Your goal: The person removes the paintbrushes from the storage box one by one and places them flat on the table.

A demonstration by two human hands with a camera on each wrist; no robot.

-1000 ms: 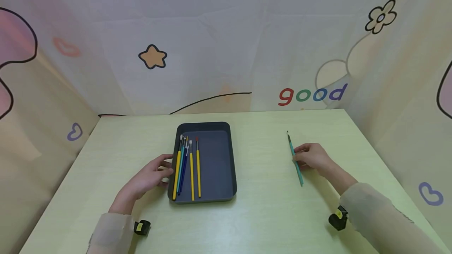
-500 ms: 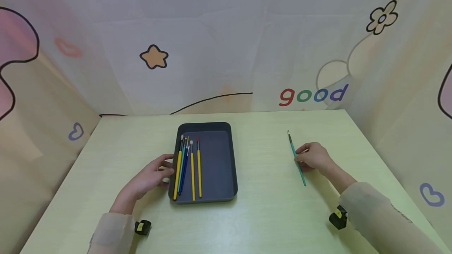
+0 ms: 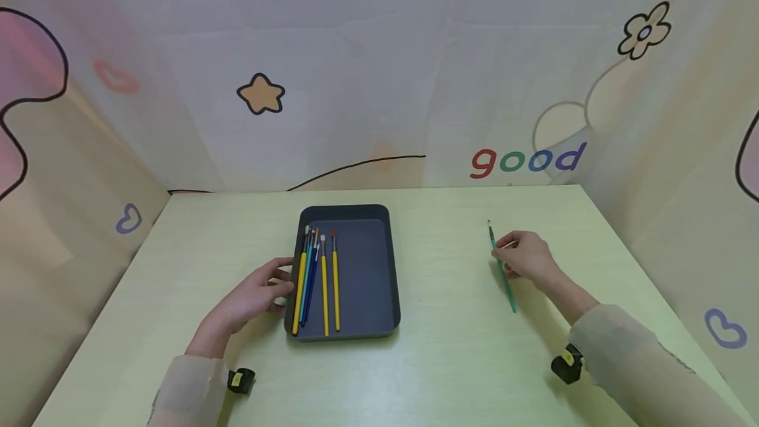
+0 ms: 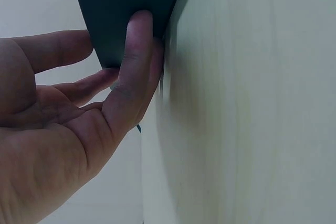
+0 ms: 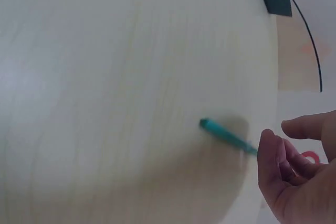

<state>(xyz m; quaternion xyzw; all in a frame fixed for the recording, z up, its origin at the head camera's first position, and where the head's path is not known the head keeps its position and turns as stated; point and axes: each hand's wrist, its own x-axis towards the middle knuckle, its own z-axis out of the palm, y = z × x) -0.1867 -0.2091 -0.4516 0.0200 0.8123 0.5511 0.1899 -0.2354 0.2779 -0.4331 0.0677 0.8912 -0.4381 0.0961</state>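
Observation:
In the head view, a dark grey tray (image 3: 369, 269) lies on the table with several yellow, teal and blue paintbrushes (image 3: 325, 295) along its left side. My left hand (image 3: 252, 295) rests against the tray's outer left wall. Its spread fingertips touch that wall (image 4: 115, 3) in the left wrist view. To the right, my right hand (image 3: 526, 259) pinches a teal paintbrush (image 3: 507, 287) near its middle, with the bristles pointing away from me. The right wrist view shows the brush's handle end (image 5: 223, 132) beyond the fingers, close over the table.
The pale wooden table (image 3: 439, 361) spreads between and in front of the hands. A printed cloth (image 3: 356, 111) hangs behind it and along both sides. Black cameras (image 3: 241, 381) sit on both wrists.
My right hand has shifted slightly away from me, and the teal paintbrush has moved a little right with it. The left hand stays at the tray's side.

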